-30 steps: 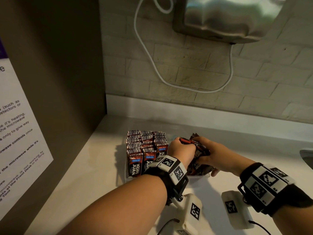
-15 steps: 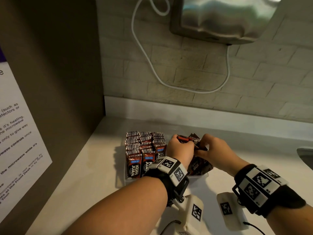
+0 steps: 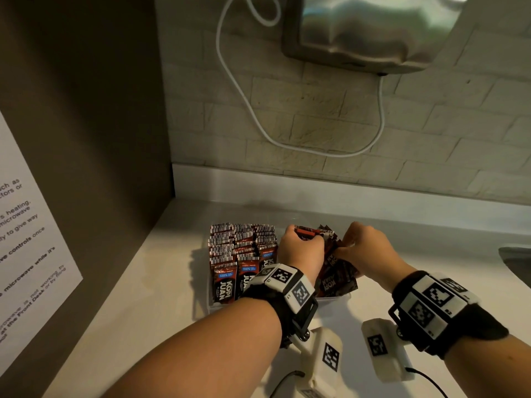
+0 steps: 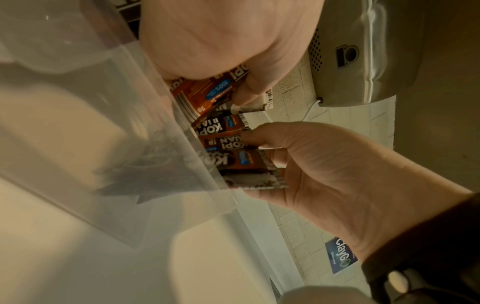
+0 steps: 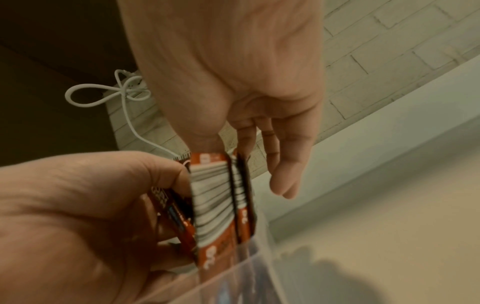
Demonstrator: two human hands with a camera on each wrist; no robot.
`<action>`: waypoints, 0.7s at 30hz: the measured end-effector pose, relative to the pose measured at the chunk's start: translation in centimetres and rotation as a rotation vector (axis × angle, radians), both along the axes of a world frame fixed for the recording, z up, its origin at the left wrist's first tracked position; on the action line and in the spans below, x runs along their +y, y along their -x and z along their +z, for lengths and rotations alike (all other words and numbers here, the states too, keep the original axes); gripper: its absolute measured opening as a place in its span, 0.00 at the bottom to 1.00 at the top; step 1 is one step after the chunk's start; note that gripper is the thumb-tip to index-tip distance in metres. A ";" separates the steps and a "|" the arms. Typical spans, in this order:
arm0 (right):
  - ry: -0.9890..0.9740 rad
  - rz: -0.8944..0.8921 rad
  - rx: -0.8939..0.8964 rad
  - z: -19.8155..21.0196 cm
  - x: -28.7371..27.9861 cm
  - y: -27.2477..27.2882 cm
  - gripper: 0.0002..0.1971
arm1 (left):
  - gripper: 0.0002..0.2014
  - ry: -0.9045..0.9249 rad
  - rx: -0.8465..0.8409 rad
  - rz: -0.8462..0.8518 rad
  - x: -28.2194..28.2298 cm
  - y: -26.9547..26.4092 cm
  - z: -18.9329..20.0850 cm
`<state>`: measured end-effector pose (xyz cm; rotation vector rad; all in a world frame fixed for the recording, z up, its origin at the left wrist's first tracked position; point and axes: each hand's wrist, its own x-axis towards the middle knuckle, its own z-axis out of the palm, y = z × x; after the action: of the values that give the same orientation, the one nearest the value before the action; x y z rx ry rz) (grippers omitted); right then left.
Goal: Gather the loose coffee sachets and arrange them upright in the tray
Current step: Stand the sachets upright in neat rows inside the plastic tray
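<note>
Red sachets (image 3: 309,232), right hand (image 3: 365,251) now higher

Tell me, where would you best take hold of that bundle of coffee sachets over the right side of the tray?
Probably by its broad flat faces, squeezed from both sides near the top edges. The bundle of sachets stands on edge, thin packets stacked face to face, so a side pinch keeps them together. The left hand already grips it so; the right hand pinches sachets beside it, above the clear tray.

Left hand (image 3: 300,249) curled, right hand (image 3: 365,251) pinching, forearms extended.
</note>
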<state>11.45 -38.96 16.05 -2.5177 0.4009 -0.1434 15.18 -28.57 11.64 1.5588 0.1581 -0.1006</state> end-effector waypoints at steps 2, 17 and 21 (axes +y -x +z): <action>-0.011 -0.008 -0.004 0.1 0.1 0.1 0.10 | 0.06 0.007 -0.005 -0.007 0.0 0.0 0.0; -0.114 0.278 -0.266 1.8 2.8 2.5 0.30 | 0.10 0.361 -0.013 -0.035 1.4 0.7 4.2; 0.055 0.393 -0.288 0.1 4.4 2.2 0.30 | 0.12 0.425 -0.003 -0.074 2.5 1.1 4.4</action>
<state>9.29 -34.57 16.10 -2.5241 -0.2155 -0.3584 14.07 -26.09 16.09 1.1410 0.0701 -0.1783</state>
